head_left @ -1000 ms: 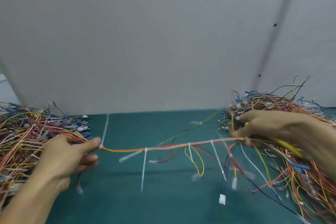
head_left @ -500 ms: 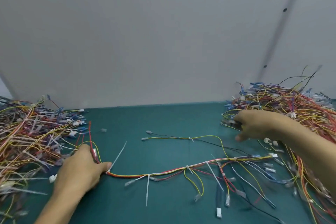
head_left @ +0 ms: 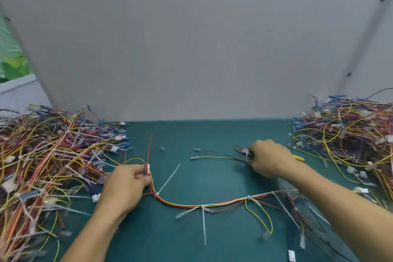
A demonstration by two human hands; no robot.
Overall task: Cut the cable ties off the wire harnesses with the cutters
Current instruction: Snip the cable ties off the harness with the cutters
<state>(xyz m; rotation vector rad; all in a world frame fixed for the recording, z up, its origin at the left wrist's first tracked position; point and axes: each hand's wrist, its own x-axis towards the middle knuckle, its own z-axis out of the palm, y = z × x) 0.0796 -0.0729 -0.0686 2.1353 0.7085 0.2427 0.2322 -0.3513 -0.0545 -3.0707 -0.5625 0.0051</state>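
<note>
step: right hand (head_left: 270,160) grips cutters (head_left: 241,152), center right
left hand (head_left: 124,187): pinches harness (head_left: 212,204) end
next: bring blades to nearest tie (head_left: 168,181)

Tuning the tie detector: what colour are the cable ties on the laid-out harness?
Whitish cable ties, clearest in the head view against the teal mat.

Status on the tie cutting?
Done: nothing certain; a loose yellow wire lies on the mat. In hand: left hand pinches the harness end, right hand grips the cutters, clear of it. Left: all its visible ties uncut, plus the left pile and right pile.
</note>
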